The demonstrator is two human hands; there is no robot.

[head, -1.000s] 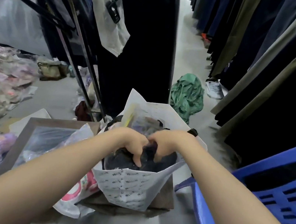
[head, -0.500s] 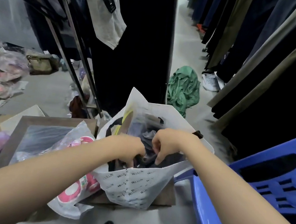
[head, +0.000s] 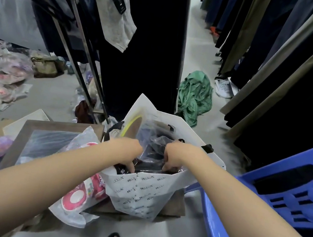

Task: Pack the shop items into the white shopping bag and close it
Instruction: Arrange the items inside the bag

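White shopping bag (head: 135, 195) gapes open, both hands' fingers (head: 130, 166) curled onto the plastic-wrapped clothes (head: 153, 144) inside.

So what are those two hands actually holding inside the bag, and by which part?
Both the left hand and the right hand are down in the white shopping bag, fingers curled on dark, plastic-wrapped clothing at its top. The exact grip is hidden.
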